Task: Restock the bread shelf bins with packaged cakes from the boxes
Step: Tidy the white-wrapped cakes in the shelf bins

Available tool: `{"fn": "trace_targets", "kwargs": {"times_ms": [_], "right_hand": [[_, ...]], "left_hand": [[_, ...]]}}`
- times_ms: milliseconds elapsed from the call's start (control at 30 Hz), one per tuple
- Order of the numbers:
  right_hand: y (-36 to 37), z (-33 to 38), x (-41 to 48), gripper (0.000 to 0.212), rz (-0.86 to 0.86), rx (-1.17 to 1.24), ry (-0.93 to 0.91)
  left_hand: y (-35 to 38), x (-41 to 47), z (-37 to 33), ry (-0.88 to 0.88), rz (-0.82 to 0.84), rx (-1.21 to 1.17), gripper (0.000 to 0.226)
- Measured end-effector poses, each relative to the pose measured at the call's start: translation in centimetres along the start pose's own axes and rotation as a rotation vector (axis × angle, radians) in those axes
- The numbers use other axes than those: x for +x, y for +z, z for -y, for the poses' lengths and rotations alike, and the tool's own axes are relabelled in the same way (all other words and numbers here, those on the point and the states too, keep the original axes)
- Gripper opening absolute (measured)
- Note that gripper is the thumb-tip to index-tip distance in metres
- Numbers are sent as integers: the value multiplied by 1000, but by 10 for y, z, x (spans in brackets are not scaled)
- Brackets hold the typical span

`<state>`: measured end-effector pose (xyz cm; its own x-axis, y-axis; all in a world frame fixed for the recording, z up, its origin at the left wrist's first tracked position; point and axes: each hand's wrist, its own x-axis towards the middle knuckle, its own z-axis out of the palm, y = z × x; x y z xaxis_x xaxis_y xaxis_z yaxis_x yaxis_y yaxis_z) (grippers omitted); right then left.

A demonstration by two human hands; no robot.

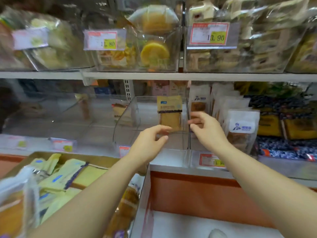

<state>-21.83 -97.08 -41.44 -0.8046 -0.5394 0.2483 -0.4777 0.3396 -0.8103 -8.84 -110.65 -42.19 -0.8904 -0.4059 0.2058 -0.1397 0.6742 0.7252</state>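
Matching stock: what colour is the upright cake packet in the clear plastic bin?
Upright cake packet: tan-yellow with a dark scalloped band; head view shows it.

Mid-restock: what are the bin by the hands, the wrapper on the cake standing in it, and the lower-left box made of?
Bin: clear rigid plastic, probably acrylic; see-through walls with glossy glints.
Cake wrapper: thin plastic film, it seems; yellow print above, clear window showing the cake below.
Box: brown cardboard with a matte look, judging by its rim, though that area is blurred.
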Motion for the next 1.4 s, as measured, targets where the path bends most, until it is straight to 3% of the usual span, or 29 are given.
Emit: {"fn": "trace_targets", "kwargs": {"times_ms": [133,267,367,467,567,667,800,967,1067,1200,1300,1400], "right_hand": [[19,28,-39,15,55,-14,-176],[62,50,-70,13,221,-92,-272],[96,66,-88,21,448,-193,-318],[131,70,-98,44,819,-520,-361],[155,64,-102,54,968,-858,-416],[164,62,-101,54,946,-968,-449],[163,70,-92,27,840,-943,-551],[141,95,-91,20,810,-987,-774],[121,114,-90,15,699,-978,-972],[105,143,-92,4,430,-804,-1249],[109,162,-95,13,306,-696,-1309],[124,179,-104,12,246,-577,-1335]], "left_hand": [[-37,-56,6,-11,-100,107,28],[-77,-115,28,-36,-172,277,25],[-107,-155,47,-111,-229,352,25],[-130,-192,62,-212,-222,441,26],[-145,-217,77,-276,-148,615,32],[-153,-229,88,-332,-89,730,35],[-152,-235,95,-350,-50,698,35],[-144,-235,100,-395,45,672,36],[-144,-235,100,-407,81,635,37],[-144,-230,86,-398,94,383,39],[-140,-227,62,-377,54,80,56],[-138,-222,45,-325,-54,36,68]]}}
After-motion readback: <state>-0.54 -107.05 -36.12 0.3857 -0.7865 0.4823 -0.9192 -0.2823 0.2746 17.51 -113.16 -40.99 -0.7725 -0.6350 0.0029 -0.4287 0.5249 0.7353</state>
